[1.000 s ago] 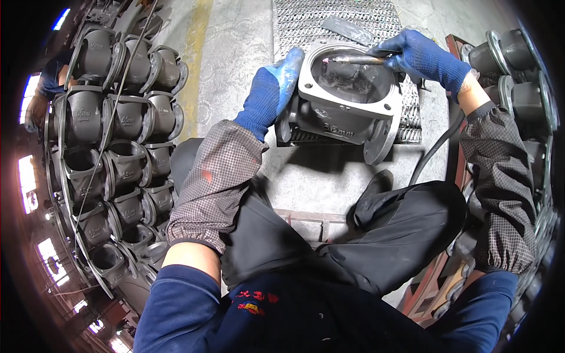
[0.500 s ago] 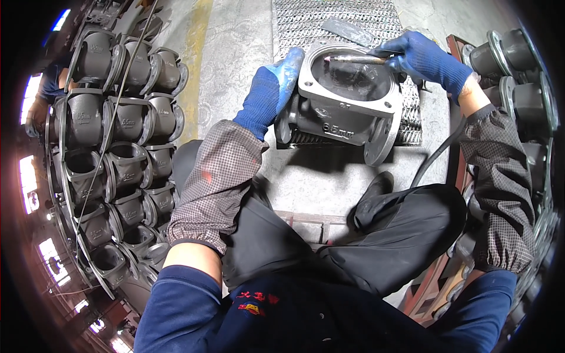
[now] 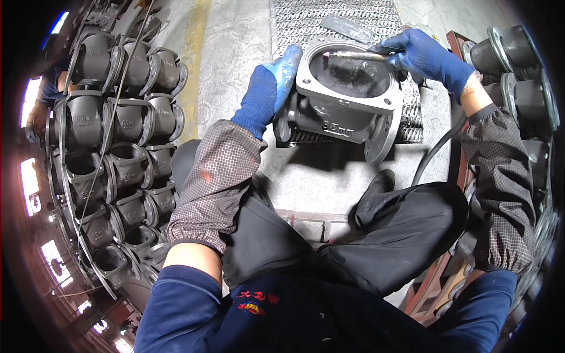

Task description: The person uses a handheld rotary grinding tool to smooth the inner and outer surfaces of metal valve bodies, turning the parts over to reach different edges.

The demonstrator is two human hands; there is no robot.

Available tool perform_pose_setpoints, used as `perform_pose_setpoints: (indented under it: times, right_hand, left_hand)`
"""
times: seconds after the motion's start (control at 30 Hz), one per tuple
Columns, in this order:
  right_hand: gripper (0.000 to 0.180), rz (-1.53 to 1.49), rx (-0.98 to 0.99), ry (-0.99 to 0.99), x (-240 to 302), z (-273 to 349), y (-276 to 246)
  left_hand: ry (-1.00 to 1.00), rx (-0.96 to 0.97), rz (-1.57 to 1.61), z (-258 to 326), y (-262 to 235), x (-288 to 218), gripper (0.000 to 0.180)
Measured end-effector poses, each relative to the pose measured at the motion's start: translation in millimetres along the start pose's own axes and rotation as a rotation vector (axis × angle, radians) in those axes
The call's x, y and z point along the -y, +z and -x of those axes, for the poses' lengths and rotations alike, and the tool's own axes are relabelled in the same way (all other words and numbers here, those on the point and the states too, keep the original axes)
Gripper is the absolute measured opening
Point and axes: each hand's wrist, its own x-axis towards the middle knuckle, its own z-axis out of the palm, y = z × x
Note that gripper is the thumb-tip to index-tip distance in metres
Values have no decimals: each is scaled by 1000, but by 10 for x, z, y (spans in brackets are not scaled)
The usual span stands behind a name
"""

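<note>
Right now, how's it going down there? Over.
Left fingers at side of grey casting. Right fingers gripping slim tool over casting's opening. Flat bar behind casting, seemingly out of the way.

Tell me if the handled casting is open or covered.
Open: the casting has no lid on its square flange, and its dark interior shows.

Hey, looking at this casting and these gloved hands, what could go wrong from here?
The slim pink-tipped tool in the right hand could slip and scratch the inside of the flanged casting. With the left hand at just one side, the casting might shift on the metal mesh. The black hose near the shoe could snag a foot.
</note>
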Motion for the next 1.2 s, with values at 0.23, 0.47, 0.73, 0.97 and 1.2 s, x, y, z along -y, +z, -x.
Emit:
perform_pose_setpoints:
  times: [0.23, 0.47, 0.73, 0.97, 1.2]
  right_hand:
    - [25, 443, 52, -15, 321, -25, -95]
    - [24, 350, -56, -31, 289, 23, 21]
    - [27, 319, -30, -9, 305, 19, 9]
    - [29, 231, -54, -73, 250, 32, 34]
    - [26, 169, -41, -47, 270, 34, 19]
  left_hand:
    - [54, -28, -23, 12, 5, 8, 71]
    - [-39, 32, 60, 81, -7, -74, 71]
    - [23, -2, 42, 61, 10, -12, 69]
    - [63, -31, 38, 56, 13, 32, 68]
    - [103, -37, 42, 104, 33, 6, 64]
